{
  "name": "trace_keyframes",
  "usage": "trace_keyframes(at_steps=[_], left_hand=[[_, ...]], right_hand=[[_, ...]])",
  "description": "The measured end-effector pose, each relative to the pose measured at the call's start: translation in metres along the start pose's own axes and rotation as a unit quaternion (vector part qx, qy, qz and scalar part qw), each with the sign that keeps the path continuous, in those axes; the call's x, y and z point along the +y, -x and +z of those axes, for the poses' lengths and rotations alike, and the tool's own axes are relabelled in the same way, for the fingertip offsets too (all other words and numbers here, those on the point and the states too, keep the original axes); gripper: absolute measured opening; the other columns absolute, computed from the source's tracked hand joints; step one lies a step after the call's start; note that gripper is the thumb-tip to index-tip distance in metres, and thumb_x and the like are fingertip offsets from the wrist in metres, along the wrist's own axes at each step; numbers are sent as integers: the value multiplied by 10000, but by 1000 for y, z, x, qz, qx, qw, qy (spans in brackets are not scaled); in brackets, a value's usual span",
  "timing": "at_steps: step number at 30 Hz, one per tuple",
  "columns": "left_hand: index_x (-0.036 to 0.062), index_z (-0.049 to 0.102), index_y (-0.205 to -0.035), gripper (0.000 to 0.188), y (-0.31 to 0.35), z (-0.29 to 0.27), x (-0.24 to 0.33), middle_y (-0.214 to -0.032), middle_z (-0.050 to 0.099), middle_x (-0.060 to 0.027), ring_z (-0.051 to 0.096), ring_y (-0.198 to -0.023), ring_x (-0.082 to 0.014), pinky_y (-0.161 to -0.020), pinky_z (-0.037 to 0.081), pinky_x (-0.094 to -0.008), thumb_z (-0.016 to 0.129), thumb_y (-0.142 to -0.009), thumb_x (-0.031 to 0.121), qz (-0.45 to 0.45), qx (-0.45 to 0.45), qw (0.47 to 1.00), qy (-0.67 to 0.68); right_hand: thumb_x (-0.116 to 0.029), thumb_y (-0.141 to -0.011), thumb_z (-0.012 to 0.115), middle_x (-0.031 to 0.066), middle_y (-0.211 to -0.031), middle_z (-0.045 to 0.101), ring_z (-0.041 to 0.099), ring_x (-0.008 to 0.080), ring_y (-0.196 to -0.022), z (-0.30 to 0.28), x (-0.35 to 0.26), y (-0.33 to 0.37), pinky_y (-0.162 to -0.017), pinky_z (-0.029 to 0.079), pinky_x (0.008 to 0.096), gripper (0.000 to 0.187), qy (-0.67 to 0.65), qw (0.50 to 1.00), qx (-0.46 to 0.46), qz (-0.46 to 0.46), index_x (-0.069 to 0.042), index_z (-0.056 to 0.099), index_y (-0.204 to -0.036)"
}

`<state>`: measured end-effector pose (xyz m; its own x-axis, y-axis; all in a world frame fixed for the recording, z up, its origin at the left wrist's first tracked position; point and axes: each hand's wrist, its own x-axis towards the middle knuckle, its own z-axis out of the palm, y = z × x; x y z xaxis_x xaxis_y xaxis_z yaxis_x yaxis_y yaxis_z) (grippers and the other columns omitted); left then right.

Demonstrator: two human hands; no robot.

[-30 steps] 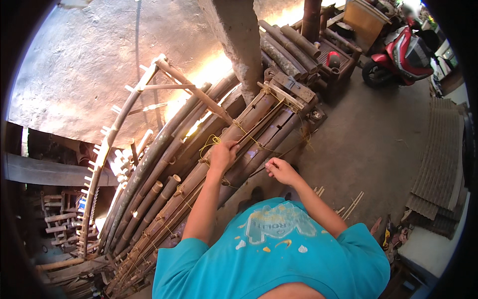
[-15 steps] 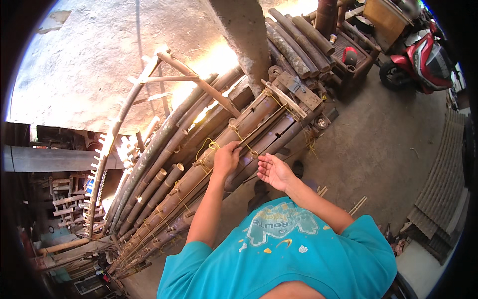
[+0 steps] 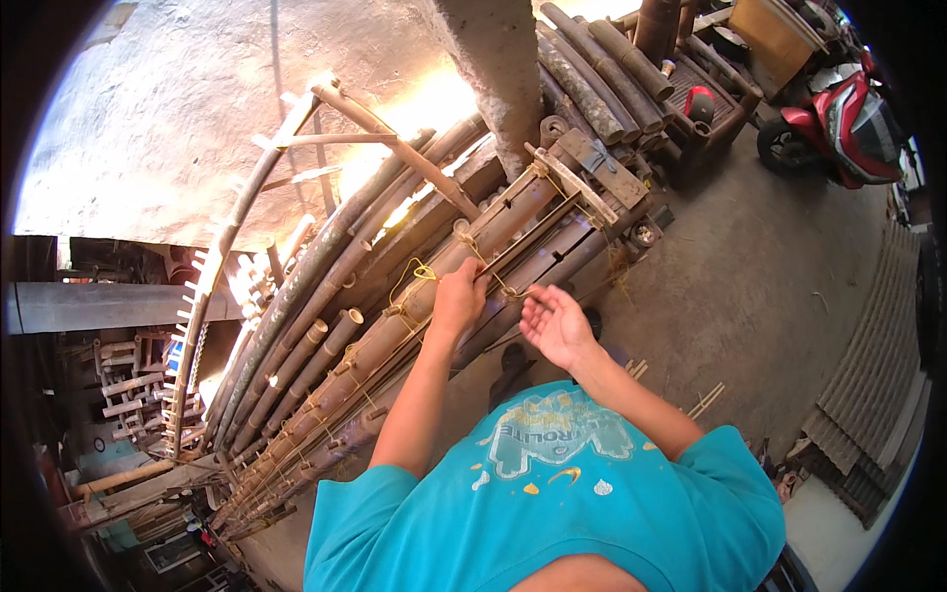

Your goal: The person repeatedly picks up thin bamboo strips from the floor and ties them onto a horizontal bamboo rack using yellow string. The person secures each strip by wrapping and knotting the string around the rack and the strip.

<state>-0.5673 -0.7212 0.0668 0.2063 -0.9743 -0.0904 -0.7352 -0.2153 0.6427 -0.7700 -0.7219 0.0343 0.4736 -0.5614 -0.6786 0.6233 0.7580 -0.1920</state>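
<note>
the cord [image 3: 422, 270] lay on the bamboo poles [image 3: 511, 221]; the pillar [image 3: 490, 79] stood behind them, the scooter [image 3: 838, 128] to their right, roofing sheets [image 3: 868, 335] before it.

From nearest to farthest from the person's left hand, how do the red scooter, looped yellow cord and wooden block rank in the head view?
1. Looped yellow cord: just beyond the left hand, to its left.
2. Wooden block: ahead and to the right.
3. Red scooter: farthest, at the upper right.
</note>
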Motion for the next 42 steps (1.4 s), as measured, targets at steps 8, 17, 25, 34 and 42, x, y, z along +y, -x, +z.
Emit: trace_keyframes(at_steps=[8, 17, 25, 34, 42], left_hand=[[17, 572, -1078, 259, 7, 45, -63, -1144, 629, -184, 596, -1084, -287, -841, 461, -406, 619, -908, 207, 99, 112, 985, 85], [21, 662, -966, 218, 2, 0, -1, -835, 645, -258, 625, -810, -447, -695, 485, -473, 536, -975, 200, 25, 39, 998, 47], [37, 693, -923, 263, -29, -17, 25, -784, 674, -82, 630, -724, -147, -738, 508, -313, 542, -1002, 238, 8, 92, 971, 221], [34, 708, -879, 360, -153, -10, -70, -902, 683, -260, 674, -884, -411, -778, 524, -504, 544, -936, 350, -74, -26, 972, -221], [45, 611, -1043, 257, -99, 92, 107, -989, 685, -197, 624, -987, -402, -851, 471, -511, 584, -923, 271, 2, 19, 997, -74]], right_hand=[[-365, -995, 429, 168, -978, 659, 604, 283, -1008, 176, 16, -7, -1013, 388, 463, 406, 724, 580, -341, -150, -63, 690, -916], [-395, -1021, 453, 147, -717, 630, 558, 259, -655, 162, -33, -71, -686, 472, 387, 496, 663, 590, -376, -266, -17, 608, -741], [-280, -957, 550, 176, -637, 617, 603, 369, -699, 16, 0, -13, -885, 466, 429, 425, 733, 508, -350, -288, -46, 597, -606], [-196, -976, 483, 195, -920, 684, 643, 343, -877, -4, -45, 14, -958, 448, 431, 304, 618, 555, -316, -459, -12, 697, -866], [-226, -949, 490, 54, -930, 569, 534, 183, -923, 11, -142, 0, -888, 433, 342, 162, -149, 958, 133, -208, -93, 544, -1024]])
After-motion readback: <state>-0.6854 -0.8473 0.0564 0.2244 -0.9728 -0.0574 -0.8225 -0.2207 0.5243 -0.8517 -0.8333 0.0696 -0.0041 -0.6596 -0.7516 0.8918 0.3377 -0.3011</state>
